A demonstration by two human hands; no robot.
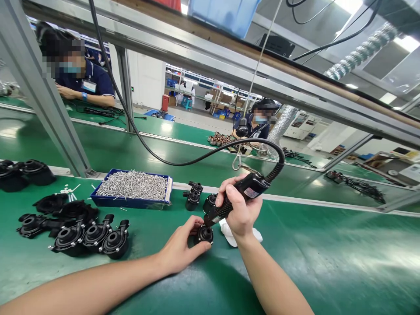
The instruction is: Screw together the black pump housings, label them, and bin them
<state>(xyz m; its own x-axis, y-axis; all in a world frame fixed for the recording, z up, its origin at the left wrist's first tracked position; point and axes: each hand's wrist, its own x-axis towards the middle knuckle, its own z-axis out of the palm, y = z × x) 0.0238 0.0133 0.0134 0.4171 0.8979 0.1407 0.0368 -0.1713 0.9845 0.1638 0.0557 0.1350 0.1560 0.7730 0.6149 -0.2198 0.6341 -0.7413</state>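
My right hand [241, 208] is wrapped around a black electric screwdriver [252, 186], which is tilted with its nose down to the left. Its cable leaves the rear end and loops up to the left. Under the nose stands a small black pump housing [205, 235] with bright screws at its rim. My left hand [183, 245] grips this housing against the green bench, thumb in front and fingers behind. The screwdriver's tip meets the housing's far edge; the exact contact is hidden. Close behind the screwdriver sits another black housing [210, 203], partly covered.
A blue tray [131, 202] full of screws stands behind my left hand. Several black pump housings [114, 240] and loose black covers [49, 202] lie at left. A white cloth [229, 234] lies by my right wrist. A metal frame post [49, 87] rises at left. Two people sit across the bench.
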